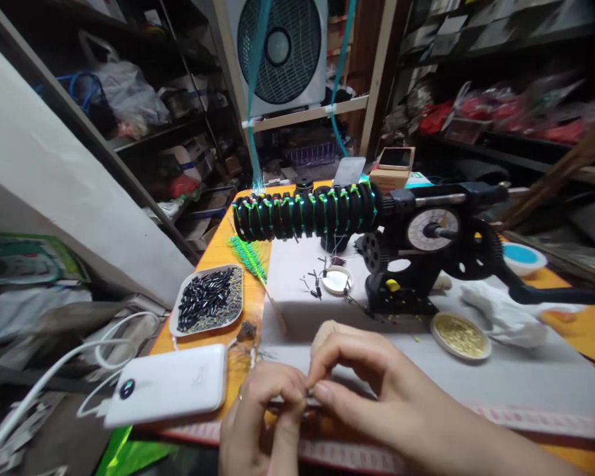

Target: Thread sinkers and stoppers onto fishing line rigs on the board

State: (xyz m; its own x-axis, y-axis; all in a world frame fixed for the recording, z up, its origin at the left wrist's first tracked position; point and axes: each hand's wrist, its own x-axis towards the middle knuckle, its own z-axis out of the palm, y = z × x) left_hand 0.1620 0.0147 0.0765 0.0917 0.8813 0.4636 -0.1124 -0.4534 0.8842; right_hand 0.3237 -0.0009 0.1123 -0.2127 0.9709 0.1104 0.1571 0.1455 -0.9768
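My left hand (268,413) and my right hand (377,383) meet low in the middle of the head view, above the table's front edge. Both are closed in a pinch, thumb against finger, with the fingertips touching. Whatever sits between them is too small and covered to name. Beyond them stands a black hand-cranked machine (406,258). Its thick black roll (307,215) is wrapped with green and blue strands. A shallow dish of gold-coloured small pieces (460,336) lies right of my right hand.
On the left are a tray of black tube-shaped pieces (211,301), a white power bank (171,385) with a cable, and a green bristly strip (248,258). A small white dish (337,280), crumpled white tissue (506,311) and a blue-filled bowl (524,256) lie farther off. A box fan (278,49) stands behind.
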